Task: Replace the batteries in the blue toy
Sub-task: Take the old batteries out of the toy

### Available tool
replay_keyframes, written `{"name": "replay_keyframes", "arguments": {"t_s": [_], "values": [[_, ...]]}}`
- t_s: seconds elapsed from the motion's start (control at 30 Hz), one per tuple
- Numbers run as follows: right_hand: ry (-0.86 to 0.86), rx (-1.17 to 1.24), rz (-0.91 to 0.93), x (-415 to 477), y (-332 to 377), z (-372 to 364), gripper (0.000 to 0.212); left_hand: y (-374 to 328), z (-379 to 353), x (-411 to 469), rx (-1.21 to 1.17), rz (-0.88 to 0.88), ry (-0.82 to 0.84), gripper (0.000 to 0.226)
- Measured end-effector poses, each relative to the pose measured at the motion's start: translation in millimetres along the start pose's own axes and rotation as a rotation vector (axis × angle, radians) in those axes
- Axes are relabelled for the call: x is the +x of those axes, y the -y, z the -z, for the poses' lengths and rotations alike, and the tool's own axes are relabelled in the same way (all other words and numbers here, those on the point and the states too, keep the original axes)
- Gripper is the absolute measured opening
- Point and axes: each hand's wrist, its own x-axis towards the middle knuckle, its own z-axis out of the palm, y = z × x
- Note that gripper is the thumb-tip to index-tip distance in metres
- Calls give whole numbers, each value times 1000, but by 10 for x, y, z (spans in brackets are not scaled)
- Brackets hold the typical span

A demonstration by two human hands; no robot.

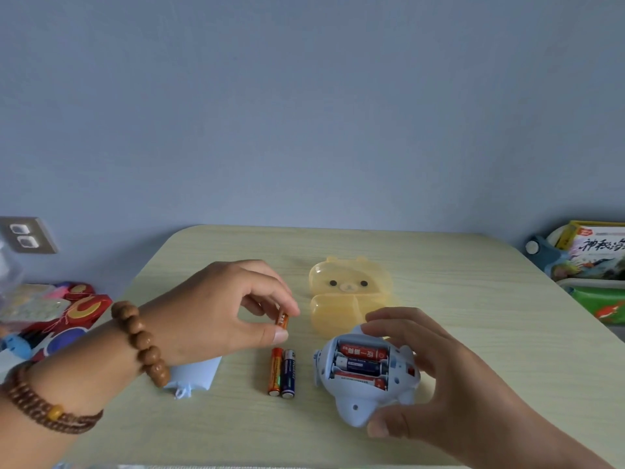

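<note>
Batteries point(282, 372) between hands, beside toy point(367, 384)

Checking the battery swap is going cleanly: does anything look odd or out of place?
Nothing is damaged or spilled. The blue toy lies with its battery bay open and three batteries in it; its cover is off.

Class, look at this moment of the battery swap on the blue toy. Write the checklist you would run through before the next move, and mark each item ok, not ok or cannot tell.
1. Blue toy steadied by the right hand: ok.
2. Compartment open, cover off: ok.
3. All three slots filled: ok, three batteries sit inside.
4. Polarity of each cell correct: cannot tell.
5. Left hand has a firm pinch on the orange battery: ok.
6. Two loose batteries lying side by side on the table, sorted as old or new: cannot tell.
</note>
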Motion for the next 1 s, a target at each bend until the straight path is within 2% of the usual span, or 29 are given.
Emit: {"name": "replay_keyframes", "arguments": {"t_s": [0.27, 0.77, 0.87, 0.93, 1.0], "values": [[-2, 6, 4, -1, -29, 0, 83, 81, -68, -144, 220, 94, 161, 46], [-9, 32, -34, -25, -20, -11, 84, 155, -89, -160, 189, 133, 180, 60], [-8, 49, -60, -43, -18, -3, 89, 103, -50, -162, 192, 127, 196, 55], [-15, 60, -61, -43, -25, 6, 90, 14, -49, -137, 225, 104, 120, 41], [-23, 70, -47, -38, -33, 3, 90, -135, -99, -77, 232, 43, -65, 30]]}}
